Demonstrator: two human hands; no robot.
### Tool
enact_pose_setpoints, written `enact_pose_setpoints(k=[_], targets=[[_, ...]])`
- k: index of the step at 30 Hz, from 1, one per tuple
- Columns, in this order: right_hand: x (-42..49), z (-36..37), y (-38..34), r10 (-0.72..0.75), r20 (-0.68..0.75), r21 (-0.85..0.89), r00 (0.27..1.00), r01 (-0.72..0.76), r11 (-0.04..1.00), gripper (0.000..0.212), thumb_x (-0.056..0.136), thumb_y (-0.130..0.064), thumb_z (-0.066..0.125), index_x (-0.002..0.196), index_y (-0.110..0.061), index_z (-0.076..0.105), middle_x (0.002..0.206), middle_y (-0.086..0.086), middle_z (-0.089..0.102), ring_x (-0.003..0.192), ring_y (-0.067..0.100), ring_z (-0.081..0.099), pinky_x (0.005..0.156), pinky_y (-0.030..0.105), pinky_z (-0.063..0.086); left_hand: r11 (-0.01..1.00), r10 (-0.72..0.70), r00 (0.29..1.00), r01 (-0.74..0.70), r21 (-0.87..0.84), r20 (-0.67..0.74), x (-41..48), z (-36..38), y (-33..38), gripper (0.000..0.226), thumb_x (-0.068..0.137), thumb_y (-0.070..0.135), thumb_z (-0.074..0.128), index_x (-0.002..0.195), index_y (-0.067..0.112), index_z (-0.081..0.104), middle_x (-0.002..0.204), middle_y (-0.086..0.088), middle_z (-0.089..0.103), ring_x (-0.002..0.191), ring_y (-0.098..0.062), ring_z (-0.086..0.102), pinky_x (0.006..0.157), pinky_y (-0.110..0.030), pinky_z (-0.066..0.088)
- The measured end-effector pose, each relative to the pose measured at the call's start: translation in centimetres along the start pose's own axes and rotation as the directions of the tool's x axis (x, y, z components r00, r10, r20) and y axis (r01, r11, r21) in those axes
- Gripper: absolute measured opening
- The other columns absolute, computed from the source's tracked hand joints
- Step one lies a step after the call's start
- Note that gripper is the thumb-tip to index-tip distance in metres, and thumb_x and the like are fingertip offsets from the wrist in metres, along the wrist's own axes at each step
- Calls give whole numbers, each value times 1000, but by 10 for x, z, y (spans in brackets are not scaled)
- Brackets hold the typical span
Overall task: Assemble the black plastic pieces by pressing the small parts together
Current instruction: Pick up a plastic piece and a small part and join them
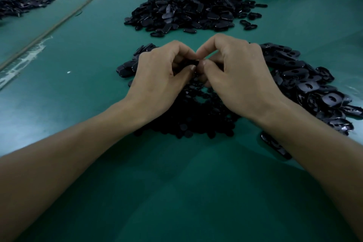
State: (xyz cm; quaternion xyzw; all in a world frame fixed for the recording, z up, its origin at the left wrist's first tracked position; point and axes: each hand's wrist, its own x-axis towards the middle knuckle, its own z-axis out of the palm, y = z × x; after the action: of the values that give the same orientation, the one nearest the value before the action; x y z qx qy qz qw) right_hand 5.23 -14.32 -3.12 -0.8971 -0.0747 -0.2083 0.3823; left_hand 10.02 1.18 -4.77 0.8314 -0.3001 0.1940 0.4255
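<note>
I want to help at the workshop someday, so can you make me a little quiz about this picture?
1. True or false: the left hand and the right hand pinch one small black piece between their fingertips.
2. Where is the heap of black shells with holes? A: right of the right hand. B: inside a box. C: on the floor.
3. Fill in: the table top is ____ in colour.
Key: 1 true; 2 A; 3 green.
</note>
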Motion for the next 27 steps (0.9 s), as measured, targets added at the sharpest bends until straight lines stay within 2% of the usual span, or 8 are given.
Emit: enact_pose_setpoints(k=[1,3,5,7,10,15,21,27], targets=[[1,-1,2,0,-14,4,1000,0,1000,13,99,-17,56,105,-26,63,84,-7,70,92,15,65,76,32,58,1000,-1,1000,1,-17,7,0,0,0,15,88,11,72,101,20,69,80,22,67,74,11,64,69,-5,47],[2,-5,5,-18,-52,-21,998,16,1000,14,97,-22,62,111,-26,65,83,-12,69,87,4,65,75,20,55,997,-17,999,19,-74,27,2,0,-1,16,88,12,73,98,23,69,80,20,68,74,8,66,69,-8,47],[4,-7,10,-52,-59,-77,997,47,996,18,95,-24,67,113,-26,69,89,-14,66,83,-3,62,75,9,49,984,-61,996,70,-166,58,3,-1,0,18,86,15,73,94,30,67,78,16,71,73,2,68,70,-17,52],[6,-10,15,-51,-21,-66,998,50,997,17,94,-23,69,110,-25,73,92,-15,67,84,-5,63,75,4,46,957,-105,990,127,-259,98,4,-1,0,18,84,18,73,93,32,65,78,13,74,71,-4,69,69,-24,57],[8,-12,20,-5,54,79,999,1,997,12,92,-18,71,99,-26,74,84,-19,70,81,-6,67,75,9,49,928,-132,980,176,-329,150,5,-3,-2,20,84,12,74,95,27,65,80,9,76,71,-9,70,69,-26,59],[9,-13,23,8,46,181,999,-16,983,6,89,-20,75,91,-25,74,76,-13,72,72,-2,69,69,13,51,878,-204,961,263,-401,184,6,-5,-3,20,86,5,76,95,21,68,79,4,77,66,-9,71,65,-18,55],[9,-15,20,11,47,159,999,-18,987,9,87,-22,77,83,-29,73,72,-13,71,67,-4,66,66,15,51,828,-261,944,326,-456,200,6,-4,-1,18,84,1,78,91,16,72,78,1,78,66,-11,73,65,-18,56],[9,-18,14,26,63,77,998,-31,997,16,85,-21,76,75,-31,69,67,-14,68,61,-8,62,58,9,46,834,-261,938,339,-435,230,5,-3,2,15,84,1,77,90,13,72,79,-1,78,68,-12,73,67,-19,57]])
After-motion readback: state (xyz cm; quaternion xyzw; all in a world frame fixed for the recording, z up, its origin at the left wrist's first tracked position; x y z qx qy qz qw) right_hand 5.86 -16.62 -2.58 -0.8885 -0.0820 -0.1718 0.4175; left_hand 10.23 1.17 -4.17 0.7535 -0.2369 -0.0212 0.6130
